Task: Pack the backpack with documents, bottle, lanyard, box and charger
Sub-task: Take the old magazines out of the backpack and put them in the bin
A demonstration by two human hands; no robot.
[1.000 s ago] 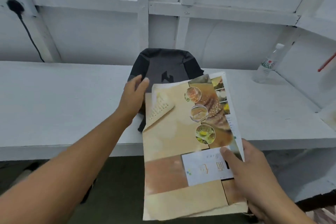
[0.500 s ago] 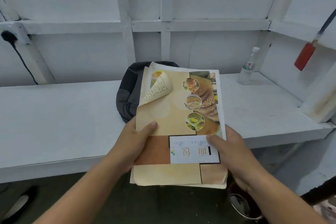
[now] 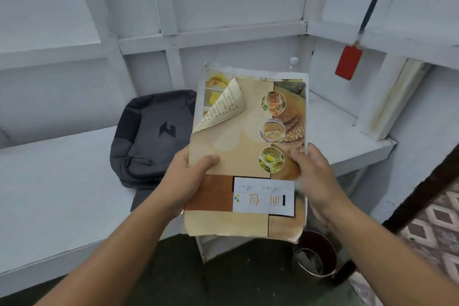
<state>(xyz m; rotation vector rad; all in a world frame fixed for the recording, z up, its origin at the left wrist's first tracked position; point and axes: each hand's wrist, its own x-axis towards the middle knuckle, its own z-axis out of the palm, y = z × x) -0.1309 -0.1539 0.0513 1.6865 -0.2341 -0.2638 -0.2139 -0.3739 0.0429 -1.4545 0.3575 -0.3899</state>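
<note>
nearest, low on the right, a small round bin [image 3: 315, 253] stands on the floor under the white shelf [image 3: 62, 194]. above it both forearms reach forward to the documents [image 3: 248, 136], a stack of printed sheets with food pictures, held in the air over the shelf's front edge. the left hand [image 3: 185, 176] grips the stack's left edge, thumb pressed flat on the top sheet and the other fingers curled underneath, out of sight. the right hand [image 3: 315, 176] pinches the right edge the same way, thumb on top, the rest hidden below. the top sheet's far left corner is curled back.

the stack's long axis runs straight away from the person, short edge leading. the backpack [image 3: 154, 136] lies flat on the shelf, logo side up, to the left of the stack and just beyond the left hand, so that hand is the nearer one. no open mouth shows on it, and i cannot tell where the zip is. as i judge it, the stack has to swing left, and one hand, likely the left, must let go to open the bag first.

farther back, only the white cap of the bottle [image 3: 293, 60] peeks over the stack's top edge. a red tag [image 3: 348, 62] hangs on a dark cord at the right wall, possibly the lanyard.
</note>
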